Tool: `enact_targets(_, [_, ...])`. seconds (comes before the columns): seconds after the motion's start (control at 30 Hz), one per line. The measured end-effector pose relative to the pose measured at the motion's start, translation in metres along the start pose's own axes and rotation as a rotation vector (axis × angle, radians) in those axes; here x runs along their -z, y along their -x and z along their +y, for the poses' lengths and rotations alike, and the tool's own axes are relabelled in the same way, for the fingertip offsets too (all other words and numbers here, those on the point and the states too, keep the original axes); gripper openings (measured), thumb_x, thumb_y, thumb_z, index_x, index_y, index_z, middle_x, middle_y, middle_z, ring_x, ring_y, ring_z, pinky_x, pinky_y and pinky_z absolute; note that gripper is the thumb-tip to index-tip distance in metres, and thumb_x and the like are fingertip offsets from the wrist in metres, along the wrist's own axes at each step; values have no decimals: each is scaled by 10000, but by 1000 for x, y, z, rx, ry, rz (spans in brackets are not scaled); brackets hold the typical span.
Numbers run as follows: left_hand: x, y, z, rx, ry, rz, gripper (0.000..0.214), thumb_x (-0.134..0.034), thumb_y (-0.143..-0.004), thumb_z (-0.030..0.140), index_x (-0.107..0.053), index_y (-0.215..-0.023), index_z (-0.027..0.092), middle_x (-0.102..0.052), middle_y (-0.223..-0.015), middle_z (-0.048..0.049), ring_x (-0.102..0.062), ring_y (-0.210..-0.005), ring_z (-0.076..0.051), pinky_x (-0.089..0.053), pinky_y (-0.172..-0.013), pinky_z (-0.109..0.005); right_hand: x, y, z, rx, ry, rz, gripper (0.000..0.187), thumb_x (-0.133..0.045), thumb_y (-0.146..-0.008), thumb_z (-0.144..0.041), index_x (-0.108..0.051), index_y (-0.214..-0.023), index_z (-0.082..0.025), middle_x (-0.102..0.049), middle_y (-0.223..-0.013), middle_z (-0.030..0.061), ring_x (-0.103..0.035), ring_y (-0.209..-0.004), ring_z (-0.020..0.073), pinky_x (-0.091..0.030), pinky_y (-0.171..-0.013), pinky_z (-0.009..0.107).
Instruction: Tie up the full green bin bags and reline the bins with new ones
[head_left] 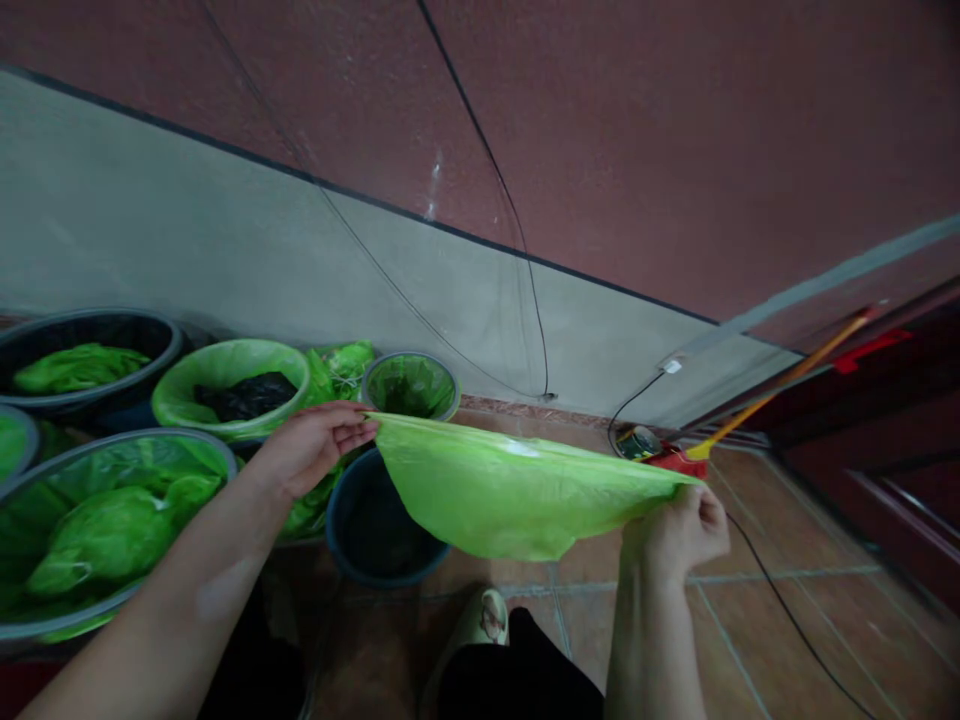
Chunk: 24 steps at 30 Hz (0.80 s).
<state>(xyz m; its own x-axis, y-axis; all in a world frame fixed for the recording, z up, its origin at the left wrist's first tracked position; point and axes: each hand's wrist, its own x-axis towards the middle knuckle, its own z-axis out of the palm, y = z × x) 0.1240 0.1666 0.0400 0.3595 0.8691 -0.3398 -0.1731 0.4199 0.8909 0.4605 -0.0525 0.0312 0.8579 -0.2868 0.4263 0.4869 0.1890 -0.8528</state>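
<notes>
A bright green plastic bag is stretched sideways between my two hands, its top edge taut and its body hanging down. My left hand pinches the left corner. At the other end my right hand is closed on the right corner, fingers curled in. Below and behind the bag's left part stands a dark blue bin without a liner showing; the bag hides part of its rim. Whether the bag's mouth is parted I cannot tell.
Several bins crowd the left: a grey-rimmed bin with green bags, a green-lined bin with a black bag, a small lined bin by the wall. A red dustpan, a yellow-orange handle and a cable lie right.
</notes>
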Motion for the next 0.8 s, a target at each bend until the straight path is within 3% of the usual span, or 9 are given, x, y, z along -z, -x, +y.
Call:
enact_targets(0.1, [-2,4,2,-46,20,-8,74,-692,-627,127,-685,-695,155,-739,-746,-44,-702,-769,-164,-588,-790,-286,1,-1,3,-44,-36,-14,97,-605,-699,-244,-519,-695,-201,-460,-665,-45,-435,-572,113,-375,-540,260])
enact_targets(0.27, [-8,11,0,-229,-289,-40,240,-810,-564,264,-711,-766,180,-747,-750,-20,-680,-758,-189,-563,-745,-297,2,-2,2,15,44,-3,111,-594,-731,-283,-528,-686,-206,-458,-662,-36,-431,-584,130,-373,-547,276])
enact_targets(0.37, [-13,10,-5,-259,-353,-43,206,-772,-620,339,-689,-745,198,-722,-704,-4,-673,-718,-181,-549,-709,-282,-2,5,-6,89,101,-1,142,-606,-758,-330,-574,-729,-195,-536,-719,-8,-493,-657,152,-432,-637,309])
enact_targets(0.47, [-19,9,-10,-263,-387,-82,189,-700,-676,360,-663,-775,203,-704,-702,5,-675,-700,-171,-539,-687,-266,-11,21,-17,148,127,-80,213,-630,-775,-399,-590,-764,-190,-564,-754,-2,-520,-718,157,-454,-731,322])
enact_targets(0.57, [-24,8,-13,-235,-378,-21,143,-625,-715,323,-613,-812,218,-633,-615,35,-636,-588,-157,-508,-590,-256,-21,39,-29,80,98,-233,294,-654,-777,-470,-594,-792,-182,-560,-739,-12,-502,-680,134,-438,-675,286])
enact_targets(0.67, [-21,5,-10,-168,-219,128,109,-578,-720,250,-552,-817,210,-576,-591,50,-584,-519,-132,-479,-551,-248,-25,50,-40,-219,-6,-480,396,-653,-782,-564,-590,-825,-175,-488,-627,-51,-402,-525,92,-330,-508,229])
enact_targets(0.73, [-10,-1,-6,-149,-143,232,111,-561,-720,208,-525,-824,197,-566,-613,50,-568,-518,-115,-485,-574,-248,-24,52,-46,-391,-68,-671,529,-572,-802,-684,-615,-878,-162,-457,-594,-58,-372,-486,88,-288,-465,222])
enact_targets(0.8, [8,-8,-2,-175,-168,356,104,-529,-743,188,-506,-844,192,-545,-625,54,-562,-534,-113,-498,-604,-263,-22,52,-49,-424,-104,-849,641,-557,-774,-752,-652,-955,-144,-495,-622,-39,-424,-521,101,-321,-477,226])
